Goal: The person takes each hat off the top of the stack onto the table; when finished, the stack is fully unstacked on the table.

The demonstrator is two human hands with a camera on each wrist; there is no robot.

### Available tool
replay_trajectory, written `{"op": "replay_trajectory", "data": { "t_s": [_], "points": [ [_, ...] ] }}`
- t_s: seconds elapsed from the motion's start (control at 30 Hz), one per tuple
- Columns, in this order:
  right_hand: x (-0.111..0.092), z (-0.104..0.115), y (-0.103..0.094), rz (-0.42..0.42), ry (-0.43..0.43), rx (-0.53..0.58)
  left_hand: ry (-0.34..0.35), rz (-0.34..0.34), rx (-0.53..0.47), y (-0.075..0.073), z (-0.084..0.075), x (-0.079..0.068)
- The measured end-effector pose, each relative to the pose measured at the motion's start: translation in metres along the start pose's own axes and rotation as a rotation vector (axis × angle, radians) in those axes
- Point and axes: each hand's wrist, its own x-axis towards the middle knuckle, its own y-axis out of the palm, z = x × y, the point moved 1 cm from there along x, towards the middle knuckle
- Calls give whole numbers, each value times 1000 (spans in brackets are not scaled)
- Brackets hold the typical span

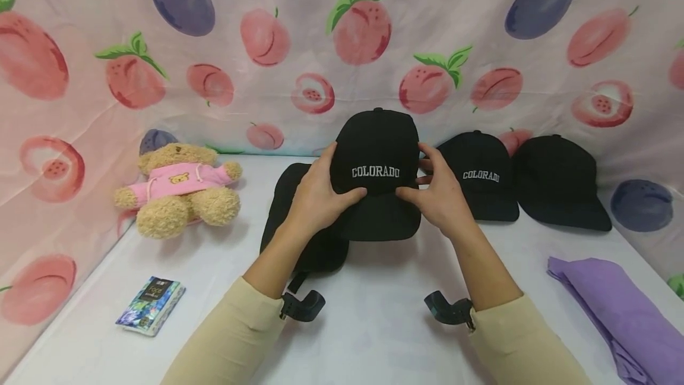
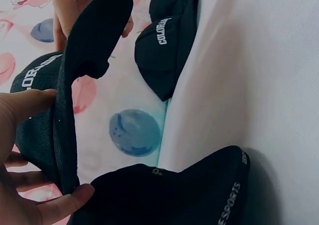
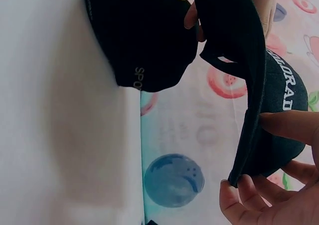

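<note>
A black baseball cap with white COLORADO lettering is held up above the table, brim toward me. My left hand grips its left side, thumb on the front where crown meets brim. On the opposite side my right hand pinches the cap the same way, fingers behind the edge. In the left wrist view the raised cap shows from the side, its brim between thumb and fingers. Behind my left forearm lies another black cap, partly hidden; the left wrist view shows small lettering along its edge.
Two more black caps, one with COLORADO lettering and one plain, sit at the back right. A teddy bear in a pink top lies at the back left. A tissue pack is at front left, folded purple cloth at right.
</note>
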Motion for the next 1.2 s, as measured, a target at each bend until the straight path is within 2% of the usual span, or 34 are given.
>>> {"op": "replay_trajectory", "data": {
  "t_s": [0.47, 0.73, 1.2],
  "points": [
    [10, -13, -12, -2, -7, 10, -13, 1, -7, 18, -7, 14],
    [15, -20, -16, -9, -1, 5, -13, 26, 8, 26, -9, 21],
    [23, -34, -22, -3, -10, 3, -22, 57, -23, 37, -11, 32]
  ]
}}
